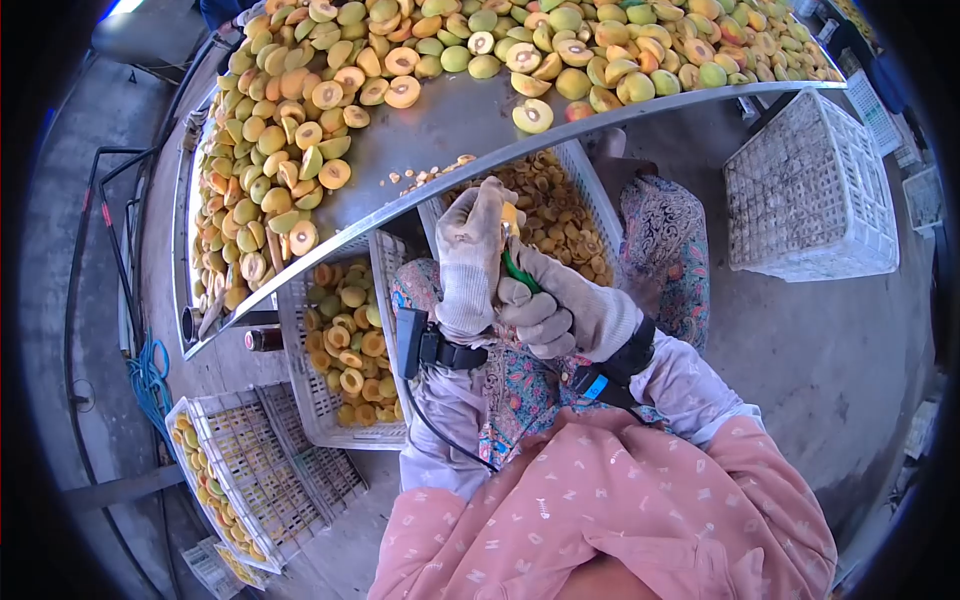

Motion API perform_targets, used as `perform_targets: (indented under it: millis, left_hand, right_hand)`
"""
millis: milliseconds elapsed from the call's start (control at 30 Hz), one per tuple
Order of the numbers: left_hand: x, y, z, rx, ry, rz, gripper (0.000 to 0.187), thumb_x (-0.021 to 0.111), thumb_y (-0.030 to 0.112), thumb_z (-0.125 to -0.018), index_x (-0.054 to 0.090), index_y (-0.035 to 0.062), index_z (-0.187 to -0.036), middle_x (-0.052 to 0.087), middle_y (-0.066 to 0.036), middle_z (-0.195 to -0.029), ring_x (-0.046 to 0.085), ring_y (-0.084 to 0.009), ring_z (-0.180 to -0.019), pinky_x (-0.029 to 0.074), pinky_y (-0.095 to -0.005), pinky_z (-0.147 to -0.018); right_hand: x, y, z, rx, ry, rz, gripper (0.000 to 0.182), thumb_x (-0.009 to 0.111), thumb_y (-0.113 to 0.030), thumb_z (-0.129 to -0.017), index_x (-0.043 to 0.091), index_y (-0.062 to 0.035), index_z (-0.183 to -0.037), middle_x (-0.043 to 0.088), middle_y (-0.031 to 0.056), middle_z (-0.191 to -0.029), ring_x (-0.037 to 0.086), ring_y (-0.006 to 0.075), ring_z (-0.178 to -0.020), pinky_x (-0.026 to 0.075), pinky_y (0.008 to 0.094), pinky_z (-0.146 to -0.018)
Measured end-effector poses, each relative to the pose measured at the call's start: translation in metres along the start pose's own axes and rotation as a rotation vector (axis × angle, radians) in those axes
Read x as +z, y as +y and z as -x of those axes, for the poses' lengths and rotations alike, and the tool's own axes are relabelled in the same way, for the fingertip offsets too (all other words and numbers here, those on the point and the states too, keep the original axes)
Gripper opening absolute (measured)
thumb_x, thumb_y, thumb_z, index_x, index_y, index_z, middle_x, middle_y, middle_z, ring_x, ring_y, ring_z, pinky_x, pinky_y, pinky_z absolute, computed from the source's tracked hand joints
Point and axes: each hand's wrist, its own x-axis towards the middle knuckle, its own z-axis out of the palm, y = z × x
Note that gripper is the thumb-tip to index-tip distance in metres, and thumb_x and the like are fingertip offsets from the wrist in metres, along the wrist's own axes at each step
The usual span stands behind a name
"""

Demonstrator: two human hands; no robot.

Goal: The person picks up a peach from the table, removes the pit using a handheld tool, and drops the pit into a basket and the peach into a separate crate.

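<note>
Both my hands wear pale work gloves and meet over my lap, close to the table's edge. My left hand (468,243) has its fingers closed around a small orange-yellow piece of fruit, seemingly a peach half (511,218), mostly covered by the glove. In my right hand (562,308) is a green-handled tool (519,272), its working end against the fruit and hidden. Just beyond my hands stands a crate (596,192) filled with brownish-orange fruit scraps. To the left, another white crate (384,268) holds hollowed peach halves (352,381).
A metal table (440,118) stretches ahead, heaped with halved peaches (270,140). An upturned white crate (812,190) stands on the floor at right. Another crate (262,450) with fruit lies at lower left, near a blue rope (150,375). Dark hoses run along the left side.
</note>
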Motion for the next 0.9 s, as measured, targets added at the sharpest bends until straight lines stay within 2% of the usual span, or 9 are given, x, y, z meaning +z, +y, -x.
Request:
perform_targets:
  millis: [100,333,433,500,567,667,733,800,900]
  left_hand:
    - [-0.008,0.0,-0.005,0.035,-0.041,-0.168,0.046,0.052,0.044,-0.098,0.064,0.0002,-0.106,0.066,-0.011,-0.086,0.058,-0.0144,-0.072,0.047,-0.0281,-0.064]
    - [0.002,-0.018,-0.007,-0.413,-0.031,0.421,0.05,0.048,0.05,-0.097,0.061,0.0017,-0.103,0.065,-0.008,-0.078,0.057,-0.0152,-0.063,0.048,-0.0271,-0.059]
    - [-0.02,-0.037,-0.015,-0.296,0.25,0.506,0.055,0.046,0.053,-0.098,0.061,0.0005,-0.104,0.066,-0.011,-0.085,0.057,-0.0153,-0.065,0.047,-0.0273,-0.057]
    - [-0.073,-0.045,0.002,0.062,0.389,-0.337,0.056,0.044,0.055,-0.098,0.061,0.0025,-0.103,0.066,-0.009,-0.082,0.057,-0.0123,-0.065,0.046,-0.0268,-0.055]
    - [-0.106,-0.028,0.011,0.093,0.756,-0.055,0.058,0.042,0.056,-0.098,0.06,0.0019,-0.107,0.063,-0.008,-0.088,0.06,-0.0148,-0.074,0.048,-0.0266,-0.062]
    - [-0.12,-0.016,0.023,0.122,0.644,0.002,0.061,0.046,0.058,-0.096,0.058,0.0002,-0.112,0.064,-0.012,-0.093,0.061,-0.0177,-0.078,0.05,-0.0288,-0.066]
    - [-0.079,-0.006,0.021,0.168,0.38,-0.186,0.061,0.038,0.056,-0.1,0.057,-0.0006,-0.112,0.064,-0.013,-0.094,0.06,-0.0195,-0.083,0.051,-0.0322,-0.076]
    - [-0.036,-0.006,0.016,0.212,0.406,-0.189,0.065,0.033,0.057,-0.101,0.059,-0.0012,-0.11,0.064,-0.012,-0.096,0.059,-0.0184,-0.086,0.049,-0.0303,-0.078]
    - [0.001,-0.015,0.016,0.479,0.359,-0.403,0.051,0.04,0.042,-0.102,0.061,-0.0031,-0.112,0.064,-0.009,-0.098,0.056,-0.013,-0.078,0.045,-0.026,-0.071]
  right_hand:
    - [-0.008,-0.004,-0.007,0.067,-0.029,0.018,0.054,0.037,-0.069,-0.094,0.049,-0.0186,-0.077,0.031,-0.0091,-0.053,0.02,0.0037,-0.037,0.016,0.0228,-0.033]
    - [-0.017,-0.012,-0.001,0.02,0.039,0.07,0.054,0.039,-0.068,-0.094,0.049,-0.0179,-0.078,0.028,-0.0092,-0.053,0.02,0.0046,-0.037,0.016,0.0228,-0.033]
    - [-0.006,-0.006,0.0,-0.055,0.178,0.247,0.054,0.035,-0.063,-0.097,0.049,-0.0144,-0.08,0.026,-0.0084,-0.053,0.02,0.0032,-0.038,0.017,0.0224,-0.032]
    - [-0.016,-0.012,0.004,-0.063,0.143,0.216,0.054,0.035,-0.064,-0.097,0.048,-0.0146,-0.08,0.027,-0.0081,-0.053,0.02,0.0036,-0.038,0.017,0.023,-0.032]
    - [-0.019,-0.024,0.012,-0.108,0.246,0.294,0.053,0.034,-0.063,-0.099,0.047,-0.0155,-0.079,0.027,-0.0074,-0.053,0.02,0.0045,-0.038,0.018,0.0239,-0.034]
    - [-0.017,-0.016,-0.012,-0.192,0.481,0.635,0.053,0.03,-0.059,-0.102,0.048,-0.0139,-0.081,0.031,-0.0068,-0.052,0.025,0.007,-0.038,0.024,0.0239,-0.036]
    - [-0.006,-0.011,-0.035,-0.275,0.445,0.801,0.039,0.043,-0.046,-0.103,0.053,-0.0098,-0.09,0.045,-0.005,-0.062,0.042,0.0067,-0.051,0.039,0.0228,-0.047]
    - [-0.017,-0.007,-0.062,-0.764,0.648,0.99,0.025,0.06,-0.029,-0.099,0.055,-0.0054,-0.101,0.057,-0.002,-0.081,0.053,0.0058,-0.073,0.046,0.0204,-0.068]
    - [-0.006,-0.02,-0.049,-0.726,0.632,0.876,0.031,0.071,-0.018,-0.089,0.055,-0.0018,-0.11,0.061,0.0015,-0.091,0.052,0.0052,-0.084,0.048,0.0245,-0.075]
